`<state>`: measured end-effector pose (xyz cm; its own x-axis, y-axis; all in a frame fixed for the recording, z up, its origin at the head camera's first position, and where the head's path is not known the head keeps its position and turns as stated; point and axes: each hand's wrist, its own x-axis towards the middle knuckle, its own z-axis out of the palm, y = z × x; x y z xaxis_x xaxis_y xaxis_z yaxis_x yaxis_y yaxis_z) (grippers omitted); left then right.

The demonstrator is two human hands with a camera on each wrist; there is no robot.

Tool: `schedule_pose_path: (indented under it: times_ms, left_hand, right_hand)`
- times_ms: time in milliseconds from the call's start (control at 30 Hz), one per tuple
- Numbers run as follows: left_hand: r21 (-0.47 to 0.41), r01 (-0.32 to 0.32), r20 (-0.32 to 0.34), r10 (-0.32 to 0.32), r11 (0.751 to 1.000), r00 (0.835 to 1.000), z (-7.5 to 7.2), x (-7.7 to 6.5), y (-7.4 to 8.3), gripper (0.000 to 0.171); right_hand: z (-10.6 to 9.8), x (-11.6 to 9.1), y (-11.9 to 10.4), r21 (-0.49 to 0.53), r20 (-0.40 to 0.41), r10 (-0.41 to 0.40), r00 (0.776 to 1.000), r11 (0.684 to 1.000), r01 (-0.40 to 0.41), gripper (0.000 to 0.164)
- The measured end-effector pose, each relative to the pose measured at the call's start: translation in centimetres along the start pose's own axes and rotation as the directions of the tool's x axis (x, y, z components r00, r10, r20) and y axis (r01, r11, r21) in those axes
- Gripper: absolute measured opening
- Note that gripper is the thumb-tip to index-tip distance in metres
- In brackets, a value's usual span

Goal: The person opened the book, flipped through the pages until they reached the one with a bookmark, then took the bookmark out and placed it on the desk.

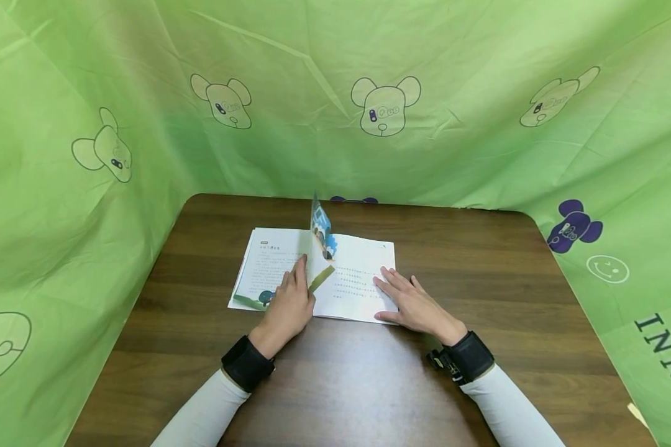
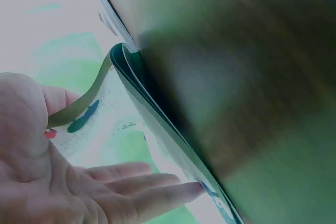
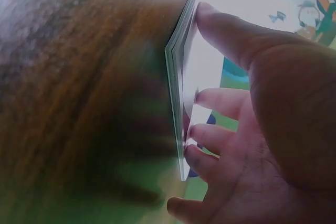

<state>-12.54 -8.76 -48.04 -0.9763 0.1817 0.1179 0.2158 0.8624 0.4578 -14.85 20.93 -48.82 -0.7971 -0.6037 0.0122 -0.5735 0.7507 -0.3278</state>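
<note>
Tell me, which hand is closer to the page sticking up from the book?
The left hand. It is right beside the raised page, at its lower left. The right hand is farther off, at the outer edge of the flat right-hand page.

Through the head camera I see the left hand (image 1: 287, 307), cuffed by a black wristband (image 1: 248, 363), resting on the printed left page of an open white paper book (image 1: 353, 304), a blue-pictured paper leaf (image 1: 321, 230) raised just right of its fingers. I see the right hand (image 1: 422, 307) with fingers spread on the outer edge of the right page, printed lines left of its fingertips. Brown wood-grain tabletop (image 1: 358, 391) surrounds the book; well beyond both hands' fingers hangs green cloth (image 1: 307, 31) with outlined round-eared animal heads (image 1: 386, 115).
</note>
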Motion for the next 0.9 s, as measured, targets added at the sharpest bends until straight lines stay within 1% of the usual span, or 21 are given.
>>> schedule_pose_path:
  times_ms: [100,167,233,333,400,467,533,600,700,800,900]
  left_hand:
    - [-0.023,0.001,-0.035,-0.002,1.0,0.999,-0.1,-0.1,-0.3,0.089]
    - [-0.01,-0.021,-0.074,0.02,1.0,0.997,-0.2,-0.1,-0.6,0.094]
    - [0.038,-0.042,-0.125,0.046,0.998,0.991,-0.2,-0.1,-0.9,0.099]
    - [0.128,-0.08,-0.201,0.105,0.989,0.974,-0.4,-0.1,-1.2,0.099]
    - [0.191,-0.089,-0.228,0.132,0.978,0.965,-0.6,0.0,-1.4,0.096]
    - [0.239,-0.101,-0.237,0.159,0.966,0.959,-0.8,0.2,-1.6,0.091]
    - [0.278,-0.115,-0.23,0.182,0.954,0.956,-1.0,0.3,-1.8,0.09]
    - [0.318,-0.12,-0.212,0.194,0.94,0.958,-1.2,0.4,-2.0,0.093]
    - [0.362,-0.117,-0.165,0.187,0.925,0.968,-1.4,0.5,-2.0,0.098]
    - [0.398,-0.111,-0.098,0.163,0.91,0.982,-1.5,0.4,-2.0,0.095]
    - [0.425,-0.145,0.001,0.16,0.894,0.987,-1.6,0.2,-2.0,0.088]
  right_hand:
    - [-0.1,0.0,0.0,-0.001,0.001,-0.001,1.0,1.0,0.001,0.081]
    - [-0.1,0.0,0.0,0.001,-0.001,0.0,1.0,1.0,0.0,0.081]
    - [-0.1,0.0,0.0,0.003,-0.001,0.001,1.0,1.0,-0.001,0.081]
    - [0.1,0.0,0.1,0.006,0.001,0.002,1.0,1.0,-0.002,0.081]
    - [0.0,-0.1,0.1,0.008,0.003,0.0,1.0,1.0,0.0,0.081]
    - [0.0,-0.1,0.2,0.013,0.006,-0.003,1.0,1.0,0.003,0.081]
    - [-0.2,-0.1,0.3,0.023,0.01,-0.004,1.0,1.0,0.004,0.082]
    - [-0.3,-0.1,0.4,0.035,0.017,-0.006,1.0,0.999,0.005,0.082]
    - [-0.4,0.0,0.7,0.056,0.03,-0.012,0.999,0.998,0.011,0.084]
    - [-0.6,0.0,0.9,0.077,0.05,-0.021,0.999,0.997,0.017,0.087]
    - [-0.7,0.0,1.2,0.098,0.071,-0.024,0.997,0.995,0.017,0.09]
